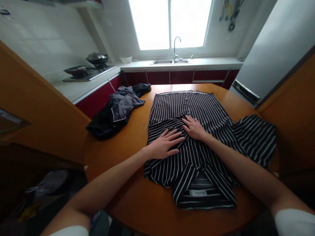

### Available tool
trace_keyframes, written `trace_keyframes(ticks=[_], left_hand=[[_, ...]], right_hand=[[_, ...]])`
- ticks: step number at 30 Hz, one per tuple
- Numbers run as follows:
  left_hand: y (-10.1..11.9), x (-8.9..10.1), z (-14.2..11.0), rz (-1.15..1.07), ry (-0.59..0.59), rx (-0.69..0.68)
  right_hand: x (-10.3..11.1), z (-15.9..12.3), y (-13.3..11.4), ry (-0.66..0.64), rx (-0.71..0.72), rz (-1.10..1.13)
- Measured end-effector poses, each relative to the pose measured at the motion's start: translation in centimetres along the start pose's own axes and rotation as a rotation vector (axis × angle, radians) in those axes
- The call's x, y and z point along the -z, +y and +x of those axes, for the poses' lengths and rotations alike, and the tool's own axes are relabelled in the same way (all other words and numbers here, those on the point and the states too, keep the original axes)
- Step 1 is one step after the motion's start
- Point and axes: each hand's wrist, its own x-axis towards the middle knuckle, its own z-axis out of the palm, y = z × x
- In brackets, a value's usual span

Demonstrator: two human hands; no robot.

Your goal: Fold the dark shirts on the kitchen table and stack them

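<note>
A black shirt with white stripes (214, 118) lies spread on the table, its buttoned front up and its collar toward me. One sleeve is folded across the body on the left; the other sleeve (256, 139) sticks out to the right. Flat on the folded sleeve rests my left hand (166, 144), fingers spread. My right hand (193, 127) lies just beyond it, near the button line, with fingers stretched out on the cloth. Neither hand grips the fabric. A white label (198, 192) shows inside the collar.
The shirt is on a round wooden table (130, 196). A pile of dark clothes (120, 109) sits at its left side. Behind are a sink (162, 62), a stove (91, 72) with a wok (97, 59) and a pan, and a fridge (273, 46) at right.
</note>
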Motion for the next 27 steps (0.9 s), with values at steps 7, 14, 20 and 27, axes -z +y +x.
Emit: trace_keyframes(ticks=[7,14,20,27], left_hand=[[-0.2,-0.6,0.1,0.020,-0.034,-0.006],[-0.5,-0.5,0.3,0.052,-0.035,-0.011],[-1.1,-0.7,0.7,0.081,-0.009,-0.015],[-1.8,-1.2,1.1,0.112,0.013,-0.028]], right_hand=[[0.0,0.1,-0.1,0.008,-0.011,0.024],[0.2,0.2,-0.2,0.027,-0.025,0.068],[0.4,0.4,-0.1,0.056,-0.048,0.130],[0.4,0.9,-0.1,0.167,-0.081,0.184]])
